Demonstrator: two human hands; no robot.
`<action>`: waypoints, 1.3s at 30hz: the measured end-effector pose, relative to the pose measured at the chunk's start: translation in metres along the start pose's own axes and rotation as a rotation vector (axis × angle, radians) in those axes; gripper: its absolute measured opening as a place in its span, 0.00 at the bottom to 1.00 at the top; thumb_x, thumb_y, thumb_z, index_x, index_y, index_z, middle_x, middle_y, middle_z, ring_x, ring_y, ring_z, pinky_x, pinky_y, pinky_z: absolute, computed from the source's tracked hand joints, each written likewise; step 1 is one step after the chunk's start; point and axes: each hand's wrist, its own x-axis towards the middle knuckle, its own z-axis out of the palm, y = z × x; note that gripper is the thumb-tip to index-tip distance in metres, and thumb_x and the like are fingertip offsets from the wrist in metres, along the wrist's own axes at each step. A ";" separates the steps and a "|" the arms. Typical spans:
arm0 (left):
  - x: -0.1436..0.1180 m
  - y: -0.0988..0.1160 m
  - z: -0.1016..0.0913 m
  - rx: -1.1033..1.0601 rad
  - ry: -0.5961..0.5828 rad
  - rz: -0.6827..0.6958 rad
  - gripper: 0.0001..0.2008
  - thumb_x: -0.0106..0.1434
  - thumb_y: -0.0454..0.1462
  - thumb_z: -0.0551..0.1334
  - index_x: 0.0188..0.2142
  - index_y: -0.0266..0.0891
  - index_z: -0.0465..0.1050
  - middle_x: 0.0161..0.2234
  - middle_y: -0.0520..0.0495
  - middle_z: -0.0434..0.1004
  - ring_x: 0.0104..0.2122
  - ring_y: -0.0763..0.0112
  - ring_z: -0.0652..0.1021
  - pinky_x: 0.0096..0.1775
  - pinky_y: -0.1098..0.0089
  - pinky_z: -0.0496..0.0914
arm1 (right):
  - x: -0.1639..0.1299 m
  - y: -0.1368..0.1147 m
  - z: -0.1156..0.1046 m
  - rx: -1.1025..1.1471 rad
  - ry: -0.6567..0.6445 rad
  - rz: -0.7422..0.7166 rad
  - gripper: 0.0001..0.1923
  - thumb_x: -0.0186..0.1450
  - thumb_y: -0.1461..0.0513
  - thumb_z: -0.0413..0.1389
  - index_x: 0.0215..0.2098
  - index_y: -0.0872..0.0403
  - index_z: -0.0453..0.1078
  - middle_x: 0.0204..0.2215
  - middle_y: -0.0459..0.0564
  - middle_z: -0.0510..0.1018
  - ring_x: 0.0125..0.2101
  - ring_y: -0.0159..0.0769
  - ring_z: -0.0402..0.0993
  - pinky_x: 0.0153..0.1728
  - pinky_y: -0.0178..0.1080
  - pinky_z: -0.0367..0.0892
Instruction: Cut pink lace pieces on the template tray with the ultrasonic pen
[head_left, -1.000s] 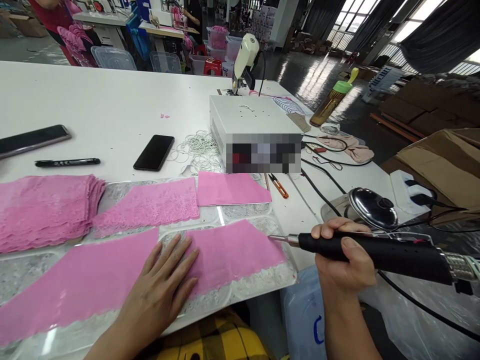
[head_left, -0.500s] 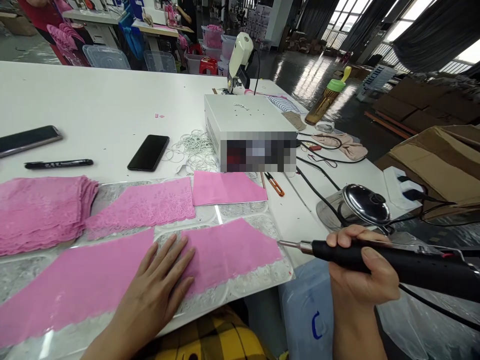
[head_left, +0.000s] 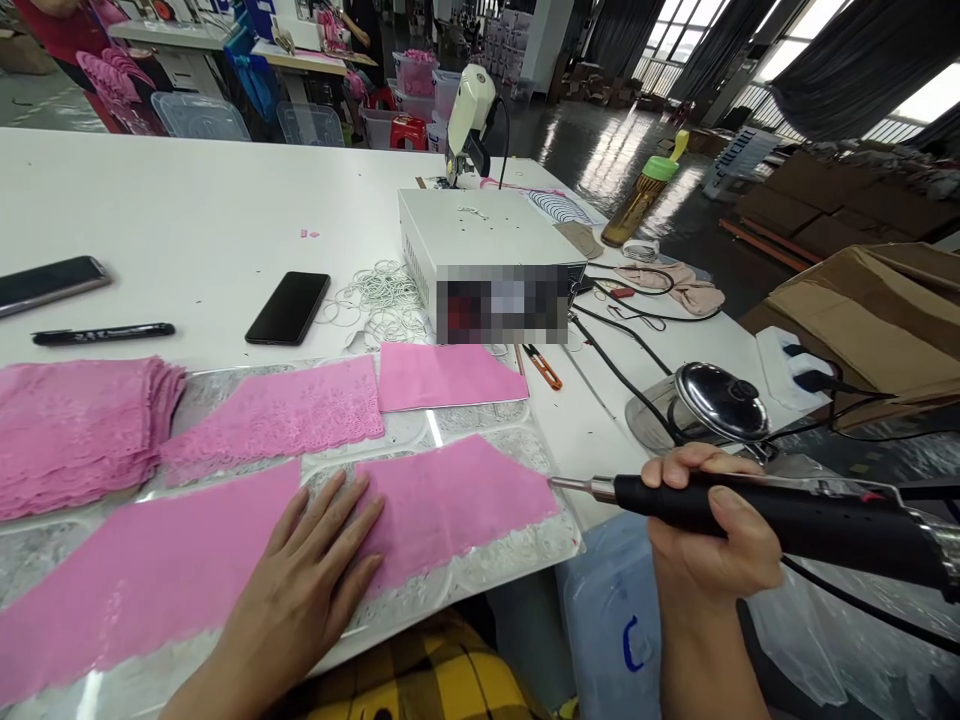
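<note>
Left hand (head_left: 311, 580) presses flat, fingers spread, on pink lace strip (head_left: 450, 500); right hand (head_left: 709, 540), fingers clamped round black heat tool (head_left: 772, 512), aims its tip at the strip's far end.

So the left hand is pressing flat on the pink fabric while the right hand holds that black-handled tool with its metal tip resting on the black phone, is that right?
Not quite. The head view shows the left hand flat on the pink fabric and the right hand gripping the black-handled tool, but its metal tip is at the fabric's right edge. The black phone lies far off, up the table.
</note>
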 end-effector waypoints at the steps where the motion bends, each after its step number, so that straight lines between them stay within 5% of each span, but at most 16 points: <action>1: 0.000 0.000 0.000 0.000 -0.002 0.002 0.25 0.70 0.39 0.54 0.65 0.37 0.60 0.65 0.40 0.61 0.67 0.53 0.59 0.67 0.52 0.49 | 0.000 -0.001 -0.001 -0.001 0.002 0.003 0.07 0.44 0.61 0.55 0.23 0.53 0.68 0.23 0.44 0.67 0.20 0.29 0.61 0.19 0.37 0.63; 23: 0.001 0.001 -0.002 -0.035 -0.005 0.003 0.24 0.70 0.38 0.56 0.64 0.34 0.61 0.65 0.38 0.60 0.67 0.51 0.58 0.68 0.52 0.48 | -0.003 -0.003 -0.006 -0.017 0.010 -0.002 0.07 0.43 0.60 0.55 0.22 0.53 0.68 0.23 0.46 0.66 0.20 0.29 0.60 0.18 0.37 0.62; 31: 0.002 0.001 -0.001 -0.060 0.002 -0.016 0.26 0.70 0.38 0.56 0.66 0.38 0.59 0.65 0.39 0.61 0.66 0.53 0.60 0.68 0.52 0.49 | -0.003 -0.001 -0.006 -0.032 -0.083 -0.031 0.06 0.46 0.61 0.56 0.24 0.53 0.67 0.23 0.44 0.69 0.20 0.29 0.62 0.19 0.36 0.64; 39: 0.004 0.007 -0.014 -0.152 0.074 0.038 0.21 0.69 0.35 0.57 0.60 0.39 0.63 0.61 0.40 0.67 0.62 0.55 0.67 0.62 0.55 0.62 | 0.001 -0.002 -0.008 -0.006 0.186 -0.025 0.09 0.39 0.61 0.53 0.21 0.52 0.67 0.24 0.45 0.67 0.20 0.29 0.59 0.19 0.38 0.62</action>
